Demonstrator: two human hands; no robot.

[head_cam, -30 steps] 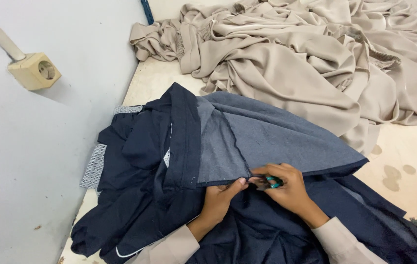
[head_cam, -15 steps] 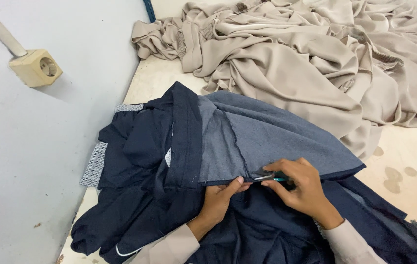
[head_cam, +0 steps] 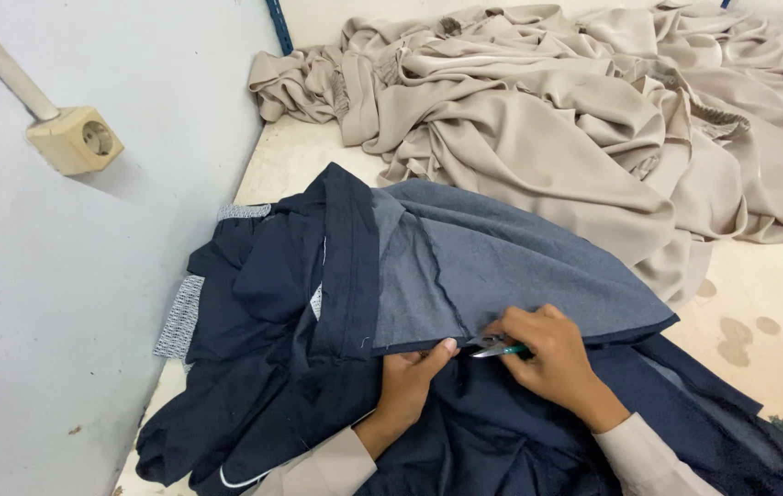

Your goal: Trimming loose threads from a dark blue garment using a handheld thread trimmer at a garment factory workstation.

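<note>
A cream wall socket [head_cam: 76, 140] sits at ten o'clock. At six o'clock the left hand [head_cam: 407, 388] pinches the dark navy garment's [head_cam: 336, 367] grey-lined hem, touching the right hand [head_cam: 552, 363], closed on small green-handled metal snips [head_cam: 494, 346]. Crumpled beige fabric [head_cam: 584, 129] lies at one o'clock.

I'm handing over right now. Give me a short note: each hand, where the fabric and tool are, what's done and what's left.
Left hand: pinches the hem edge of the dark navy garment on the table.
Right hand: grips small thread snips, blades at the hem beside the left thumb.
Beige fabric pile: heaped behind, untouched.
Done: hem folded back, grey underside up.
Left: cannot tell how much of the hem is trimmed; likely continue along it.
</note>
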